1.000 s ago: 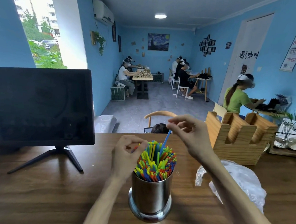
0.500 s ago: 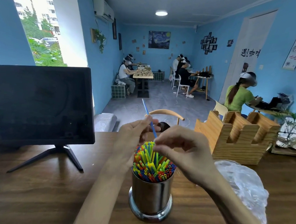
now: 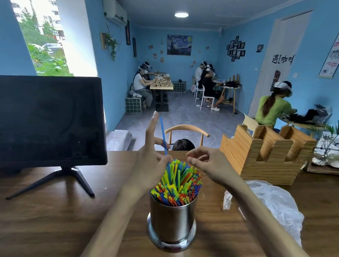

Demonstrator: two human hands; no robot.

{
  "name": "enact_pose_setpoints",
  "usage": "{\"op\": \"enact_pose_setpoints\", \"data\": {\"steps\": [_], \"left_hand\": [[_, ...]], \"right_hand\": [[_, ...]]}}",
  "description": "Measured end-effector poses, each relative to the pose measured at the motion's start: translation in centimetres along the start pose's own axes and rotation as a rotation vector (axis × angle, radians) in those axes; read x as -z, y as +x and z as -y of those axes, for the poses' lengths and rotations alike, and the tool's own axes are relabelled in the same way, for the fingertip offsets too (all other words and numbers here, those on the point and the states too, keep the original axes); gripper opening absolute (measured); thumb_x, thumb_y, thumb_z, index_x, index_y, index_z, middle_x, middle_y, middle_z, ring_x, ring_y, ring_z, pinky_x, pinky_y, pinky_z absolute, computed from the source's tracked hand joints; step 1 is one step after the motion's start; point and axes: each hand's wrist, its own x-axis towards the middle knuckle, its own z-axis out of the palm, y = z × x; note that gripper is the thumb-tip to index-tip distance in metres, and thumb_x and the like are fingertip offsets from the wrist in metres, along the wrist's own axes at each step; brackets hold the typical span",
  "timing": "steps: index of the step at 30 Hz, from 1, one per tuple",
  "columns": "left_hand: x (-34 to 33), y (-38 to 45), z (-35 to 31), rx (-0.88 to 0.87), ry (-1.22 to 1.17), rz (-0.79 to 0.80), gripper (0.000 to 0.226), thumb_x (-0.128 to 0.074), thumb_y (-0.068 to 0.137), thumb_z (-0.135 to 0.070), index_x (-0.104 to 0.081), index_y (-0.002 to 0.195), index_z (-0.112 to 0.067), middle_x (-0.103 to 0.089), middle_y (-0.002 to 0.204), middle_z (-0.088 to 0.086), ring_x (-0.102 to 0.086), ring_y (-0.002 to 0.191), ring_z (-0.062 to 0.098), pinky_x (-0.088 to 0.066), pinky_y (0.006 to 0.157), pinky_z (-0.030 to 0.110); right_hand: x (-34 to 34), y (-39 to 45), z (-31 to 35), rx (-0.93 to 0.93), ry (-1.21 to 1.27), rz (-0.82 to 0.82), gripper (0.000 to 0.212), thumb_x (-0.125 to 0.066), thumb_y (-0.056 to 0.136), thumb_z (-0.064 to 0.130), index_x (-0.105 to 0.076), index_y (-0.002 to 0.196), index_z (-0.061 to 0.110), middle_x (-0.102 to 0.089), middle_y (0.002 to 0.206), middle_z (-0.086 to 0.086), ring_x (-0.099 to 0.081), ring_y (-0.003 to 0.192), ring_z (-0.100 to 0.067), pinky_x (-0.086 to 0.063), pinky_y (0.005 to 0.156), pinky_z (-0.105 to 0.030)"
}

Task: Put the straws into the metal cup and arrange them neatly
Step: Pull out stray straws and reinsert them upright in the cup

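A shiny metal cup (image 3: 172, 220) stands on the wooden table (image 3: 46, 220) close in front of me, packed with several upright coloured straws (image 3: 177, 184). One blue straw (image 3: 162, 131) sticks up well above the bunch at its far left side. My left hand (image 3: 150, 166) pinches this straw low down between thumb and a curled finger, with the index finger pointing straight up. Just right of the bunch's top, my right hand (image 3: 207, 164) hovers with loosely curled fingers and holds nothing.
A dark monitor (image 3: 46, 120) on a stand fills the table's left. A wooden slotted holder (image 3: 267, 156) sits at the back right, with a crumpled clear plastic bag (image 3: 273, 201) in front of it. A chair back (image 3: 187, 129) rises beyond the far edge.
The blue straw passed from my right hand to my left and now stands higher. My right hand let go and drew back to the right; my left index finger straightened.
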Motion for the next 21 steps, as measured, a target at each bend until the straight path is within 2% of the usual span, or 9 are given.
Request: {"op": "enact_pose_setpoints", "data": {"steps": [2,5,7,9,11,12,16,21], "left_hand": [[0.1,-0.1,0.5,-0.018,0.074,0.063,0.115,-0.071,0.090,-0.001,0.003,0.149,-0.066,-0.061,0.100,-0.006,-0.074,0.071,0.011,-0.058,0.076,0.027],[0.1,0.0,1.4,-0.020,0.100,0.088,0.104,-0.075,0.088,-0.007,-0.015,0.148,-0.065,-0.065,0.094,-0.006,-0.072,0.075,0.006,-0.059,0.077,0.025],[0.0,-0.2,1.9,-0.017,0.076,0.080,0.083,-0.077,0.088,-0.011,-0.037,0.144,-0.056,-0.069,0.092,-0.009,-0.070,0.082,0.000,-0.057,0.078,0.016],[-0.1,-0.4,2.4,-0.028,0.132,0.040,0.047,-0.076,0.090,-0.019,-0.063,0.127,-0.044,-0.070,0.094,-0.015,-0.067,0.088,-0.004,-0.052,0.076,0.009],[-0.3,-0.7,2.9,-0.044,0.197,0.006,0.019,-0.076,0.090,-0.023,-0.078,0.104,-0.036,-0.071,0.094,-0.019,-0.063,0.090,-0.005,-0.046,0.072,0.008],[-0.3,-0.8,3.1,-0.042,0.195,0.008,0.014,-0.077,0.089,-0.024,-0.080,0.097,-0.036,-0.072,0.093,-0.020,-0.061,0.090,-0.005,-0.044,0.072,0.010],[0.4,-0.9,3.0,0.028,0.150,0.120,0.014,-0.078,0.087,-0.030,-0.079,0.088,-0.044,-0.072,0.090,-0.021,-0.062,0.093,-0.001,-0.052,0.080,0.026],[0.8,-1.0,2.9,0.039,0.104,0.152,0.021,-0.073,0.092,-0.027,-0.077,0.088,-0.047,-0.073,0.088,-0.026,-0.065,0.089,-0.006,-0.055,0.078,0.021]], "right_hand": [[-0.3,0.4,-0.5,-0.042,-0.025,0.069,0.012,-0.069,0.095,0.036,-0.075,0.103,0.030,-0.074,0.097,0.014,-0.066,0.092,-0.004,-0.053,0.080,-0.027],[-0.9,0.3,-0.5,-0.064,0.002,0.088,0.013,-0.064,0.098,0.035,-0.076,0.102,0.031,-0.074,0.096,0.010,-0.066,0.095,-0.007,-0.056,0.084,-0.032],[-1.1,0.3,-0.2,-0.082,0.032,0.082,0.014,-0.063,0.098,0.034,-0.077,0.101,0.031,-0.074,0.096,0.010,-0.067,0.095,-0.008,-0.056,0.085,-0.031],[-1.1,0.4,0.2,-0.100,0.059,0.087,0.015,-0.063,0.098,0.033,-0.078,0.100,0.029,-0.075,0.093,0.009,-0.068,0.093,-0.008,-0.056,0.082,-0.029],[-1.2,0.5,0.6,-0.104,0.064,0.097,0.016,-0.064,0.098,0.030,-0.080,0.096,0.025,-0.076,0.087,0.009,-0.070,0.086,-0.005,-0.055,0.074,-0.023],[-1.2,0.6,0.7,-0.104,0.062,0.096,0.016,-0.065,0.097,0.028,-0.080,0.094,0.024,-0.076,0.084,0.009,-0.070,0.082,-0.003,-0.052,0.070,-0.021],[-1.2,0.9,1.0,-0.093,0.045,0.096,0.015,-0.070,0.093,0.031,-0.080,0.088,0.021,-0.076,0.080,0.009,-0.070,0.076,-0.001,-0.051,0.067,-0.019],[-1.1,1.2,1.4,-0.080,-0.003,0.144,0.014,-0.069,0.095,0.027,-0.076,0.090,0.017,-0.074,0.085,0.005,-0.069,0.082,-0.008,-0.052,0.067,-0.019]]}}
